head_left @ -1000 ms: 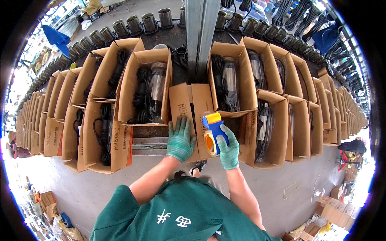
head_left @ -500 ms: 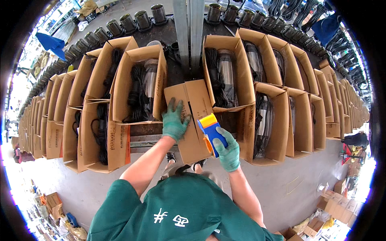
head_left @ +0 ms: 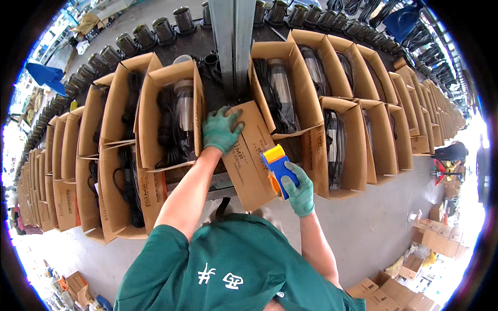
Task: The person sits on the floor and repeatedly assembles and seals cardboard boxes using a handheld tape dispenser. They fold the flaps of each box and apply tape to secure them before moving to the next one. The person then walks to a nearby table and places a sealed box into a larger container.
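A closed brown cardboard box [head_left: 254,155] lies in front of me at the bench edge, tilted, between rows of open boxes. My left hand [head_left: 220,129], in a green glove, presses flat on the box's far top end. My right hand [head_left: 295,187], also gloved, grips a blue and orange tape dispenser [head_left: 277,167] and holds it against the box's right side near the closer end.
Open cardboard boxes [head_left: 171,114] holding steel pumps and black coiled cables line the bench to both sides. A grey metal post [head_left: 232,41] rises behind the closed box. More boxes [head_left: 425,236] sit on the concrete floor at right.
The closed box has slid further onto the bench and tilted. My left hand moved up to its far end. My right hand drew the tape dispenser down toward me.
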Motion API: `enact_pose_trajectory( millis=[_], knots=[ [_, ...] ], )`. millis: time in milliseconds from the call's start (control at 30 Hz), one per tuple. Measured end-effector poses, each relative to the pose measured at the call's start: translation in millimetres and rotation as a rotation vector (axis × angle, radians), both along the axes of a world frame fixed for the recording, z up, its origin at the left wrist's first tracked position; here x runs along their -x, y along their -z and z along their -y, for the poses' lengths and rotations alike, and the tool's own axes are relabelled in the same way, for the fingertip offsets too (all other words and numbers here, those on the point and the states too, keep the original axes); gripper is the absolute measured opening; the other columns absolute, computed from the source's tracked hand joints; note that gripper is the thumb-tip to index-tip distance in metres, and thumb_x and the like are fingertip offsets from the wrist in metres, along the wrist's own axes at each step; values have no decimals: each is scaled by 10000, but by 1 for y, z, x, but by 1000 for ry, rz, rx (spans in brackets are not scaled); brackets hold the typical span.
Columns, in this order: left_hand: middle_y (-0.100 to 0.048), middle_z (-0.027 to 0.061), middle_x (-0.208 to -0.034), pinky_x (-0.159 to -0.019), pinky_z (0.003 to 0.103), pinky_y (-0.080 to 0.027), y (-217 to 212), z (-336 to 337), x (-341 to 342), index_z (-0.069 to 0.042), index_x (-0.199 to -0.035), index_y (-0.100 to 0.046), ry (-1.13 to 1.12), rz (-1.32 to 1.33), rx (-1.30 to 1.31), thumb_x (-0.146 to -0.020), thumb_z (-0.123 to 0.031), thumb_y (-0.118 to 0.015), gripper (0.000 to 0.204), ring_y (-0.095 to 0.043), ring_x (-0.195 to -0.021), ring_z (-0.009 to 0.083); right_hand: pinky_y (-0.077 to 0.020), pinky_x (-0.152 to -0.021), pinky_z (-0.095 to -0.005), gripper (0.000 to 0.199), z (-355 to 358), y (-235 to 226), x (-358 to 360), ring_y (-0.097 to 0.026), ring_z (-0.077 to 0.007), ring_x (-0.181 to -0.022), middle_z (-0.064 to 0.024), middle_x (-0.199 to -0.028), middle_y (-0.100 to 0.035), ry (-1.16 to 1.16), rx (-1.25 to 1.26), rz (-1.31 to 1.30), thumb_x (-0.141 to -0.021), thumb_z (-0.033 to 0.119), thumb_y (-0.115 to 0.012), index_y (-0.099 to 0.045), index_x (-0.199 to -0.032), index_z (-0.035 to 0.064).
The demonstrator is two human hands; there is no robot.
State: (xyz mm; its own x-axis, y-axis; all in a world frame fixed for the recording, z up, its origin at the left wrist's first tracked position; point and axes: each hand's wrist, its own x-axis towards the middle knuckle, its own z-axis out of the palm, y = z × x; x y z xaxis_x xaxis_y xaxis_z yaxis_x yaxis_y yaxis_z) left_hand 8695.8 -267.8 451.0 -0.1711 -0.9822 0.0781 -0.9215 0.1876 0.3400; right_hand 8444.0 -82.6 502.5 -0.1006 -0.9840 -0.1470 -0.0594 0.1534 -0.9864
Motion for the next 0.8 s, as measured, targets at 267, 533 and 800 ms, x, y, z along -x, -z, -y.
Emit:
enact_pose_trajectory(
  millis=[267,533,800],
  knots=[
    [-556,98,-1501,-1115,523,-448,14,-1,-9,-335,-1351,-700,7,-129,1,-953,-404,-672,405,-514,-1329,421,-549,-931,-315,597,16,-14,-42,-646,-147,-1044,-85,-1237,-683,47,191,60,-948,288,-796,-576,-1453,57],
    [-528,111,-1534,-1126,530,-435,15,-4,-14,-286,-1338,-705,-20,-62,198,-964,-386,-670,390,-499,-1349,428,-527,-1006,-352,762,4,5,-51,-636,-172,-1136,-107,-1301,-667,-38,-50,37,-903,375,-834,-515,-1500,23],
    [-699,72,-1015,-745,329,-558,-31,-65,-26,-72,-1158,-706,-237,-1185,-1032,-1032,-517,-612,471,-681,-890,186,-540,-982,-344,774,-4,14,-45,-643,-173,-1129,-107,-1302,-665,-33,-17,-3,-886,325,-851,-507,-1500,3]
  ],
)
